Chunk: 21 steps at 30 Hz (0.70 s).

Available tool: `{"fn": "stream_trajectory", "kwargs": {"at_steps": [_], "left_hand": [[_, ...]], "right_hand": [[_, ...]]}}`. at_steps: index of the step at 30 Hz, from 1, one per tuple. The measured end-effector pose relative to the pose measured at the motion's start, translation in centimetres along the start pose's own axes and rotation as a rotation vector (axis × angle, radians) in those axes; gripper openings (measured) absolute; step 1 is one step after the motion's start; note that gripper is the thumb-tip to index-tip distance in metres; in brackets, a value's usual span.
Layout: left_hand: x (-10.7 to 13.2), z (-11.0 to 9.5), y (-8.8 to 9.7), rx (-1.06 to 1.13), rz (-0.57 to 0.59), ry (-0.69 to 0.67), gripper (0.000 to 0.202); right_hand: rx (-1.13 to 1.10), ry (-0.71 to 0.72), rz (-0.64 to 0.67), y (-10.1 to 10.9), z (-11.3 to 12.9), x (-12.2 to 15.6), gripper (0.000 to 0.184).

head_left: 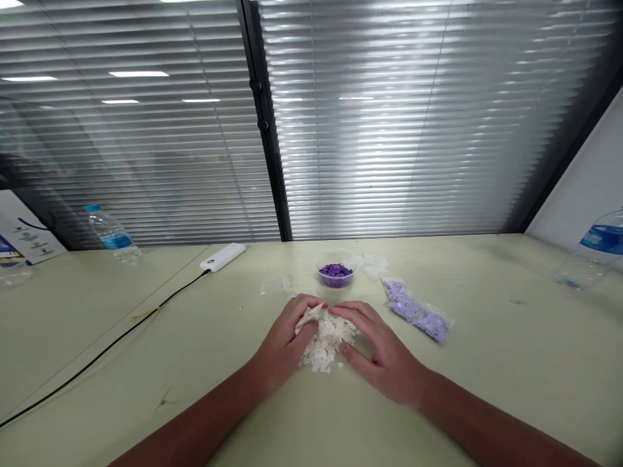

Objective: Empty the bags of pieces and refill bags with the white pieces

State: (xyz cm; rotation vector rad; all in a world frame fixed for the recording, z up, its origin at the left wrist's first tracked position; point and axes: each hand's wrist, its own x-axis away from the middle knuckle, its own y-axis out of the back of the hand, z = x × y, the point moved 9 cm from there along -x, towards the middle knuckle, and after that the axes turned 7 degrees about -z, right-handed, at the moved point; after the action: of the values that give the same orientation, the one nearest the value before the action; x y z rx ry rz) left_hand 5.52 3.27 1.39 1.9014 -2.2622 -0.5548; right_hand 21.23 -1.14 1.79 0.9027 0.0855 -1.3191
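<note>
A loose pile of white flakes, soap-like or wax-like (327,344), lies on the pale green table (487,389) between my hands. My left hand (283,344) curls around the pile's left side, its fingers on a larger flake (307,318). My right hand (382,353) cups the right side, fingers arched over the pile and thumb touching it. Just beyond my hands stands a clear cup of purple flakes (335,272). To the right lie two joined clear bags of lilac flakes (416,311).
Small clear plastic bags (275,284) lie near the cup. Farther left are a white power bank (222,257) with a black cable (97,350) and a water bottle (111,235). Another bottle (601,243) stands at the right. Window blinds (389,130) run behind the table.
</note>
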Motion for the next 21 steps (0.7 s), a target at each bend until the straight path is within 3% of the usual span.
{"fn": "stream_trajectory", "kwargs": {"at_steps": [4,9,14,21], "left_hand": [[0.1,1.5,-0.4,0.204,0.062,0.176,0.021],[-0.6,1.0,0.3,0.358,-0.009,0.174,0.021],[-1.1,0.7,0.4,0.535,-0.035,0.221,0.071],[-1.3,0.8,1.3,0.481,-0.108,0.195,0.079]], "right_hand": [[-0.006,-0.004,0.001,0.0,0.1,0.1,0.047],[-0.011,0.005,0.0,0.0,0.2,0.1,0.037],[-0.029,-0.01,0.006,-0.1,0.1,0.1,0.027],[-0.04,-0.016,0.012,-0.1,0.3,0.1,0.021]]}}
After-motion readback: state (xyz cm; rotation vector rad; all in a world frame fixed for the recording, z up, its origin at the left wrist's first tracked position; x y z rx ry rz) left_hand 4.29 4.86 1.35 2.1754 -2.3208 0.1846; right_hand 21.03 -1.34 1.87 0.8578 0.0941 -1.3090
